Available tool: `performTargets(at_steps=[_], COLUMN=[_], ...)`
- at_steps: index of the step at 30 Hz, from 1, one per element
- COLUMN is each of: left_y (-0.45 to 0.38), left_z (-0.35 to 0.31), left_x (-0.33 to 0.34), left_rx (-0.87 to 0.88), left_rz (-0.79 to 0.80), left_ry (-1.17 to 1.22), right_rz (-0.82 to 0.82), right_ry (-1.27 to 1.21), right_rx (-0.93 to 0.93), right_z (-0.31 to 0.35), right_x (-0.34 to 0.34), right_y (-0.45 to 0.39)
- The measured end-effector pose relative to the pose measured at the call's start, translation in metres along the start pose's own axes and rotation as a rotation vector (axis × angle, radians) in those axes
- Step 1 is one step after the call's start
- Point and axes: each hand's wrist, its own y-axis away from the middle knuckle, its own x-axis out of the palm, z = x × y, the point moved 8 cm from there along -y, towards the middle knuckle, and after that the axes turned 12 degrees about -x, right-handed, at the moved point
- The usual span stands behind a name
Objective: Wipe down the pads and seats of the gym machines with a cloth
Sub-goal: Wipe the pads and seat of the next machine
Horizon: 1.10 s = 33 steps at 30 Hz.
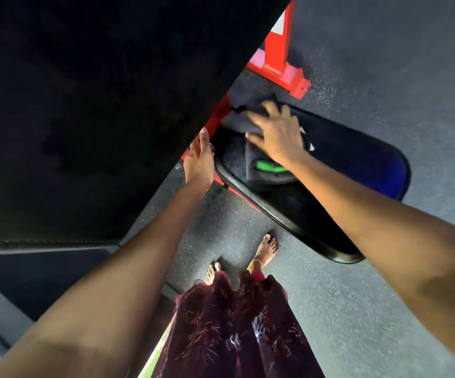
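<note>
Here the right hand [278, 132] lies on a dark grey cloth [250, 124], its fingers spread and nearly straight, so it presses the cloth flat and does not clench it; the cloth is bunched at the near end of a black seat pad [357, 159], close to the red frame [278, 58] of the machine; part of the cloth hangs toward the person and shows a green mark [268, 167], and a small white tag shows just beside the wrist; the hand is a little blurred. The left hand [199, 156] reaches up along the edge of a big black back pad [90, 110] which fills the upper left of the view; its fingers are straight and the fingertips touch the pad edge next to a red bar, holding nothing. The seat pad is long with rounded corners and a glossy rim, and it stands over a speckled grey rubber floor [384, 282]; below, two bare feet [267, 249] stand on this floor beside the seat, under a dark maroon dress [234, 331] with a pale flower pattern.
</note>
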Motion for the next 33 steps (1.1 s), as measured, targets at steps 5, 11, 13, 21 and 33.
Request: performTargets(at_steps=[5,11,13,21,33], left_y=[0.003,0.008,0.014,0.029,0.059], left_z=[-0.006,-0.017,-0.021,-0.017,-0.007], left_x=[0.009,0.010,0.015,0.041,0.103], left_rx=[0.052,0.038,0.066,0.286,0.472], left_rz=[-0.016,-0.079,-0.077,-0.161,-0.073], left_ry=[-0.190,-0.261,-0.343,-0.340,-0.668], right_rz=[-0.058,-0.024,-0.026,-0.079,-0.088], right_ry=[-0.026,-0.062,-0.055,-0.052,-0.072], right_rx=[0.201,-0.297,-0.158,0.228,0.508], right_z=[0.016,0.048,-0.006,-0.017,-0.064], right_x=[-0.004,0.005,-0.003,-0.010,-0.020], right_y=[0.014,0.090,0.081,0.094,0.159])
